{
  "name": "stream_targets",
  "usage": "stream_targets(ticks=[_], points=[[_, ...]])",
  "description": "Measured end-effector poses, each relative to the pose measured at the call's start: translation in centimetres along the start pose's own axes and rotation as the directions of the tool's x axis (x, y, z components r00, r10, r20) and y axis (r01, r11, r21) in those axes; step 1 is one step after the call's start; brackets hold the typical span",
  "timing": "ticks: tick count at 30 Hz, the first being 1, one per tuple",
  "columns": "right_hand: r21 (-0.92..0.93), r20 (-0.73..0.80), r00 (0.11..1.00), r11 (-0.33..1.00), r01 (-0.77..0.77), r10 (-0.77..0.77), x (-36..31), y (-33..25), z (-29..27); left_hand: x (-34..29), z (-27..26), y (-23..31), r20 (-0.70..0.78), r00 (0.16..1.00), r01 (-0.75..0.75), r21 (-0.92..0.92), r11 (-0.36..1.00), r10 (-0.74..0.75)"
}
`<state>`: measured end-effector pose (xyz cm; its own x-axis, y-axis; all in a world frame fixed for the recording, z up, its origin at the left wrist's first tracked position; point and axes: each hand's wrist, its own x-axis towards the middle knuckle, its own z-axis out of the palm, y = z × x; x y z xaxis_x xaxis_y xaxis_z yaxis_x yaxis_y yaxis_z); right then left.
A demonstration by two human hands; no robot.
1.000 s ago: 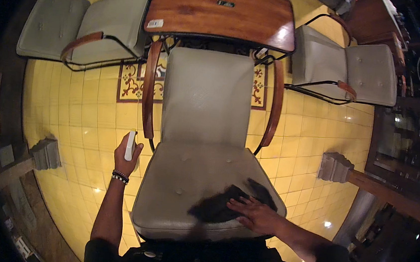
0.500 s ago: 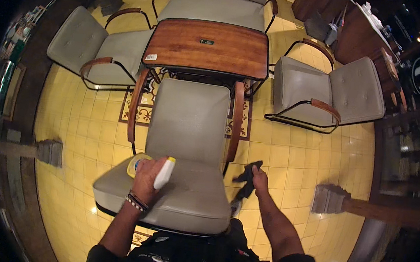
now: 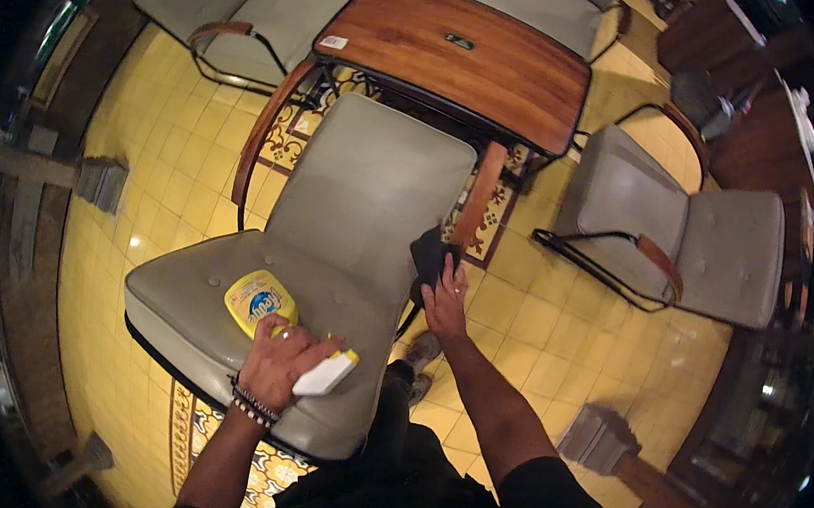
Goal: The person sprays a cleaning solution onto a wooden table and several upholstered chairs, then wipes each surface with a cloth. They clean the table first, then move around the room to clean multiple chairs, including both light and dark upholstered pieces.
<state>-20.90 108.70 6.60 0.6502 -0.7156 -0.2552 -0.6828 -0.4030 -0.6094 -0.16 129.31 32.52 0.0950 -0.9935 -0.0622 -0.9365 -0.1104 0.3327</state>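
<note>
My left hand (image 3: pixel 273 363) is wrapped round the neck of a yellow spray bottle (image 3: pixel 250 296) with a white trigger head (image 3: pixel 327 373). The bottle lies tilted over the seat of a grey padded armchair (image 3: pixel 375 179); whether it touches the seat, I cannot tell. In my right hand (image 3: pixel 447 301) is a dark cloth (image 3: pixel 429 254), bunched at the near end of the chair's right wooden armrest (image 3: pixel 479 200), beside the backrest's lower edge. The cloth covers that end of the armrest. The armchair's left wooden armrest (image 3: pixel 264 140) has no hand on it.
Beyond the chair stands a low wooden table (image 3: pixel 463 56). Matching armchairs flank it at the left (image 3: pixel 252 28) and right (image 3: pixel 672 209), with a grey sofa (image 3: pixel 526 3) behind. Post bases stand at left (image 3: pixel 101 184) and lower right (image 3: pixel 594 440) on the yellow tiled floor (image 3: pixel 173 166).
My right hand has brought the cloth from beside the chair over the floor up to the right armrest. The bottle's printed face now shows more. The view has turned, tilting the furniture.
</note>
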Motion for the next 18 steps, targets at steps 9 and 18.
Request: stream_targets(ticks=[9, 18], points=[[-0.336, -0.394, 0.909, 0.942, -0.006, -0.135, 15.8, 4.4, -5.7, 0.6, -0.2, -1.3, 0.093, 0.992, 0.095, -0.085, 0.992, -0.087], [-0.041, -0.593, 0.803, 0.993, -0.109, 0.063, 37.3, 6.8, -19.0, 2.2, -0.3, -1.0, 0.007, 0.98, 0.199, -0.019, 0.98, -0.199]])
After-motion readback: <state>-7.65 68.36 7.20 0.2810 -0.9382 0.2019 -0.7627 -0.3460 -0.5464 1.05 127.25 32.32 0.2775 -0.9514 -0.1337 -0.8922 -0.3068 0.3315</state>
